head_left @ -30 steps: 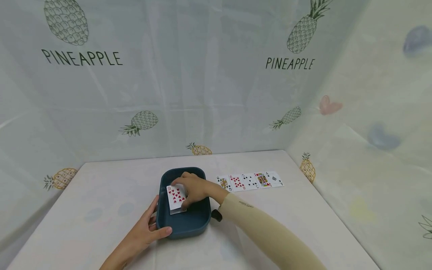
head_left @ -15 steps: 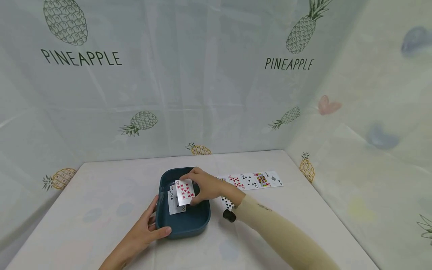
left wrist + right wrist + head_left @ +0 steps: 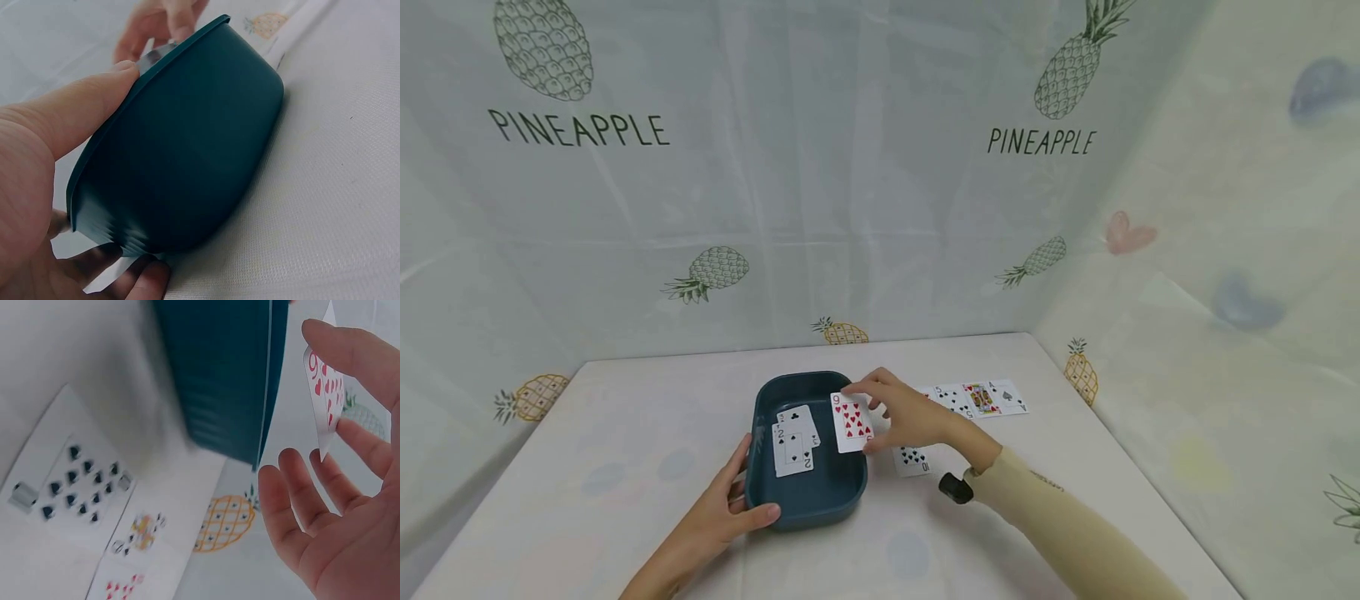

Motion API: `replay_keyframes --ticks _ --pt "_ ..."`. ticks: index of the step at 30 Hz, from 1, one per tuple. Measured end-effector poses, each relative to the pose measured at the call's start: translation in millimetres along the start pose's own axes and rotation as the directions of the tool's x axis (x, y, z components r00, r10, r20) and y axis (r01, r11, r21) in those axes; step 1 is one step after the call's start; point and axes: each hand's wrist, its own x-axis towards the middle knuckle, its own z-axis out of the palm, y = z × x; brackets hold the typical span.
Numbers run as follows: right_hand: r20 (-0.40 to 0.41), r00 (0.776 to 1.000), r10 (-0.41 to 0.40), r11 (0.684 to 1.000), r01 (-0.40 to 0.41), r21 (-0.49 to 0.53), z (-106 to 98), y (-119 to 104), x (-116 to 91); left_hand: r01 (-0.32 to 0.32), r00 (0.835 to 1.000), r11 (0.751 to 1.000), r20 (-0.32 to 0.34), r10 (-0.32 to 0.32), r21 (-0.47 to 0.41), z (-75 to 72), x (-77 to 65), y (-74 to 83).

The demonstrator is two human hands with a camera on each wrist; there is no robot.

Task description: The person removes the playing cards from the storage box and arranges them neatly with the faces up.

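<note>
My right hand [image 3: 910, 414] pinches a nine of hearts playing card [image 3: 852, 423] between thumb and fingers, over the right rim of a dark blue plastic bin [image 3: 820, 504]. In the right wrist view the card [image 3: 322, 394] is seen nearly edge-on. My left hand [image 3: 726, 508] holds the bin by its near left corner. The left wrist view shows the thumb along the rim and the fingers against the bin's side [image 3: 181, 137]. Inside the bin lie a two of spades [image 3: 793, 450] and, partly under it, a three of clubs [image 3: 797, 414].
Right of the bin, a row of face-up cards includes a five [image 3: 952, 400], a king [image 3: 981, 400] and an ace of spades [image 3: 1007, 397]. A ten of spades [image 3: 913, 461] lies nearer, partly behind my right hand. A pineapple-print cloth [image 3: 850, 208] stands behind the table.
My right hand has lifted the nine of hearts off the cards in the bin and carried it right to the rim, uncovering the two and three. My left hand has stayed on the bin.
</note>
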Motion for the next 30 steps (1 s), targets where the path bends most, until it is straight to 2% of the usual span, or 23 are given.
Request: replay_keyframes --ticks 7,13,20,30 --pt "-0.017 1.0 0.002 1.0 -0.002 0.015 -7 27 -30 0.0 1.0 1.0 0.007 0.0 -0.016 -1.4 -1.4 -0.6" --pt "-0.033 0.998 0.052 0.998 -0.051 0.038 -14 50 -56 0.004 1.0 1.0 0.005 -0.004 -0.01 -0.7 -1.3 0.4" --pt "-0.061 0.995 0.078 0.997 -0.078 0.007 -19 79 -84 -0.001 1.0 1.0 0.006 0.001 -0.009 -0.5 -1.5 2.0" --pt "-0.024 0.988 0.15 0.988 -0.151 -0.04 -19 107 -101 -0.001 1.0 1.0 0.01 0.001 -0.013 -1.0 -1.6 1.0"
